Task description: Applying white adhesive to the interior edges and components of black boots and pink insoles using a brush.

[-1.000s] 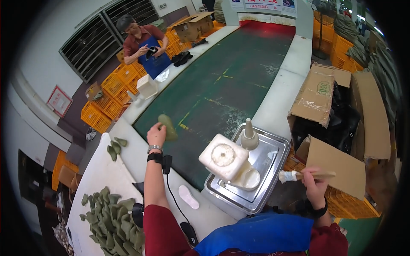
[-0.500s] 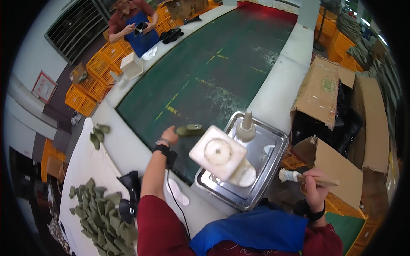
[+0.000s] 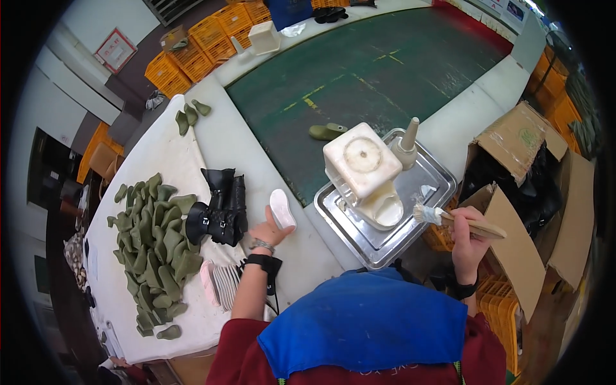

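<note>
My left hand is at the near end of a white insole on the white table edge, thumb on one side and fingers on the other. My right hand grips the wooden handle of a brush, its pale bristles pointing left. Between the hands, a metal tray bears a white square container with a rounded open spout and a grey-white nozzle bottle. One green shoe last lies on the dark green belt beyond the container.
Left of my left hand stand black buckled boots, a heap of green shoe lasts and a row of stacked insoles. Several lasts lie farther off. Open cardboard boxes and orange crates are at the right.
My left hand has come back from beside the green last on the belt to the white insole. My right hand still holds the brush. The view has shifted, showing more of the left table.
</note>
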Available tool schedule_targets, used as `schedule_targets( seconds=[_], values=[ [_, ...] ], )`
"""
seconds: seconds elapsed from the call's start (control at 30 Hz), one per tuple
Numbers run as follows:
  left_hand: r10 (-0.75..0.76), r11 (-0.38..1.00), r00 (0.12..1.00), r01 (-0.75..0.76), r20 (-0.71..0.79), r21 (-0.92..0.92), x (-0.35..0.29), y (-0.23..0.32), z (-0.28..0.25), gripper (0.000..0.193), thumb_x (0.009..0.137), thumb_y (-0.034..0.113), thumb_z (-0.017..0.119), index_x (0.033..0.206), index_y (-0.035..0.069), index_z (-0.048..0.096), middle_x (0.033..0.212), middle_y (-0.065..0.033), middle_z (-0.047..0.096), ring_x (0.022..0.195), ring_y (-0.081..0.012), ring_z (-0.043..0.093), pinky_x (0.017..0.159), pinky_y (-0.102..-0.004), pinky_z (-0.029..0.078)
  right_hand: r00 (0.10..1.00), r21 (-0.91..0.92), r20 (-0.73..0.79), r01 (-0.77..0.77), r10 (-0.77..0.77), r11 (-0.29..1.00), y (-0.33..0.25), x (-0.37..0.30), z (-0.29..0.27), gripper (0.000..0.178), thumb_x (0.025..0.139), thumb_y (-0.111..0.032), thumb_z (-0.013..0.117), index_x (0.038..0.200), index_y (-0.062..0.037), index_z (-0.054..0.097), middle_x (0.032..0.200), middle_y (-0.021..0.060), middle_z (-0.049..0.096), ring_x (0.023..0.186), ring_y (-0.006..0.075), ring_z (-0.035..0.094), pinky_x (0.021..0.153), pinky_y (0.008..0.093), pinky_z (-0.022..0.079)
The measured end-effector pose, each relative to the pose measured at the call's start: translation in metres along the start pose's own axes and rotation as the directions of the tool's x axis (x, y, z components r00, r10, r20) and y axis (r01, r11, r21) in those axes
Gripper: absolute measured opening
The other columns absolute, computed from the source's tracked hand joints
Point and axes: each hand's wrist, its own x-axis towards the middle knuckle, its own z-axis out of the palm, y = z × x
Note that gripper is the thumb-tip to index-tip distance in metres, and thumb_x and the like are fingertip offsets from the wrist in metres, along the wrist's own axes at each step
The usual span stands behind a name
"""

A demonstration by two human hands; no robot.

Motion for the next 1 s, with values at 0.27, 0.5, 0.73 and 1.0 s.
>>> schedule_targets(
  seconds=[0.27, 0.5, 0.73, 1.0],
  values=[
    [-0.114, 0.983, 0.987, 0.095, -0.112, -0.156, 0.0, 0.029, 0.028, 0.107, 0.062, 0.047, 0.071, 0.141, 0.016, 0.004, 0.095, -0.0167, 0.063, 0.092, -0.0346, 0.058, 0.083, -0.0459, 0.04, 1.0, 0.018, -0.025, 0.015, -0.014, 1.0, 0.002, -0.002, -0.001, 0.006, 0.084, -0.003, 0.055, 0.085, 0.0002, 0.059, 0.071, 0.0019, 0.052, 0.058, 0.0058, 0.046, 0.052, 0.018, 0.035],
    [-0.152, 0.612, 0.975, -0.038, -0.164, -0.79, 0.047, 0.027, 0.022, 0.102, 0.062, 0.027, 0.074, 0.137, 0.006, 0.008, 0.106, -0.0248, 0.056, 0.102, -0.0383, 0.053, 0.087, -0.0381, 0.043, 0.997, 0.041, -0.072, -0.034, 0.037, 0.999, -0.002, 0.007, -0.004, 0.005, 0.082, -0.001, 0.055, 0.085, 0.0014, 0.059, 0.07, 0.0025, 0.053, 0.06, 0.0067, 0.048, 0.053, 0.0191, 0.037],
    [-0.155, 0.46, 0.955, -0.157, -0.253, -0.874, 0.132, 0.091, -0.025, 0.099, 0.061, 0.024, 0.075, 0.135, 0.004, 0.011, 0.108, -0.029, 0.053, 0.098, -0.0383, 0.055, 0.087, -0.0384, 0.043, 0.986, -0.016, -0.124, -0.113, 0.11, 0.994, 0.004, 0.011, -0.008, 0.004, 0.082, -0.001, 0.054, 0.082, 0.0004, 0.058, 0.07, 0.0029, 0.052, 0.058, 0.0074, 0.047, 0.052, 0.0192, 0.035],
    [0.064, 0.526, 0.993, -0.115, -0.095, -0.843, 0.216, 0.137, 0.002, 0.117, 0.061, 0.038, 0.077, 0.139, 0.006, -0.005, 0.119, -0.028, 0.049, 0.111, -0.0363, 0.049, 0.093, -0.0366, 0.04, 0.993, -0.172, -0.103, -0.066, 0.049, 0.983, 0.003, 0.024, 0.003, 0.008, 0.086, -0.007, 0.052, 0.084, -0.0015, 0.056, 0.068, 0.0009, 0.045, 0.053, 0.0051, 0.041, 0.047, 0.0177, 0.032]
  ],
)
